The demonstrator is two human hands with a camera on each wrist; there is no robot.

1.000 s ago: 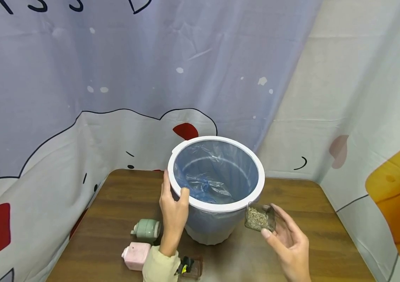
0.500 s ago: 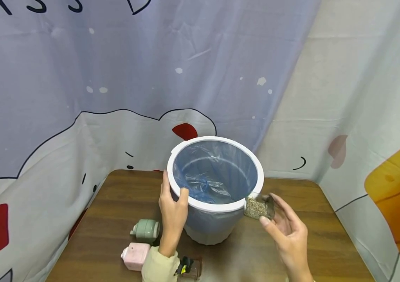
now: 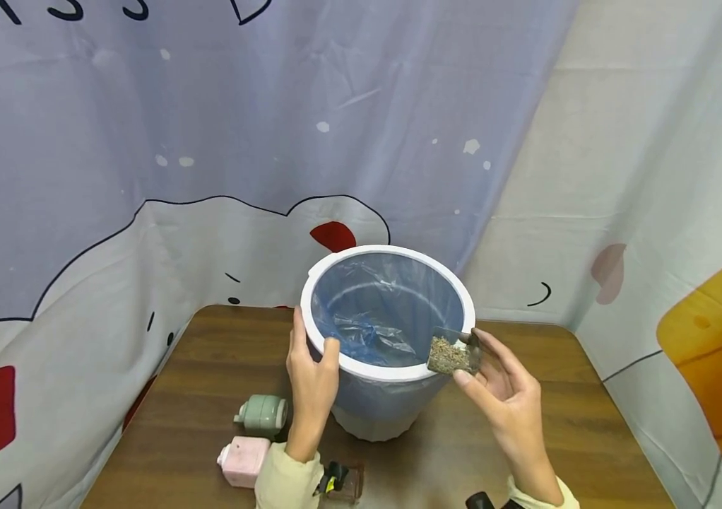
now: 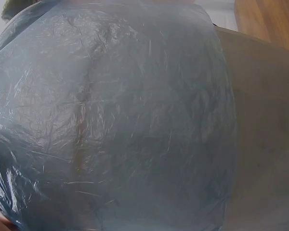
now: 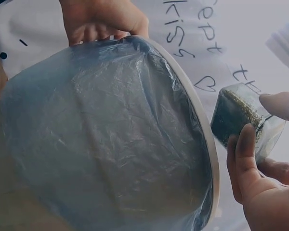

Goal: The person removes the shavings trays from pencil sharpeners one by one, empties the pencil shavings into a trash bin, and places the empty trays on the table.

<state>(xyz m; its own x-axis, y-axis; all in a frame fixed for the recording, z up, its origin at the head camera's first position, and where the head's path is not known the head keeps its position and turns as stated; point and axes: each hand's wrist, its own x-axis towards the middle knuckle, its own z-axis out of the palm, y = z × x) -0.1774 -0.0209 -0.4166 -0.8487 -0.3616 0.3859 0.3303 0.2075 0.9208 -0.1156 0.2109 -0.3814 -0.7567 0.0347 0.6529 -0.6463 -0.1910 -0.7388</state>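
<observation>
A white-rimmed bin (image 3: 374,410) stands on the table, lined with a thin blue-tinted plastic bag (image 3: 393,283). My left hand (image 3: 313,392) rests against its left side, fingers straight along the outer wall and thumb at the rim. In the right wrist view that hand (image 5: 103,19) appears above the bin wall. My right hand (image 3: 510,399) pinches a small clear square jar (image 5: 238,113) between thumb and fingers. Dry greenish-brown bits (image 3: 445,355) lie in the jar, which is tilted and overlaps the bin's front right rim in the head view. Bag and bin wall fill most of the left wrist view.
A green bottle (image 3: 262,415) and a pink bottle (image 3: 244,461) lie on their sides left of my left forearm. Partly hidden beside the left sleeve is a brown see-through object (image 3: 352,484). Printed curtains (image 3: 208,127) hang behind the wooden table (image 3: 234,353).
My right hand has moved up and to the left, carrying the jar from beside the bin to its front right rim, and the jar's tilt has changed. The left hand stays in place.
</observation>
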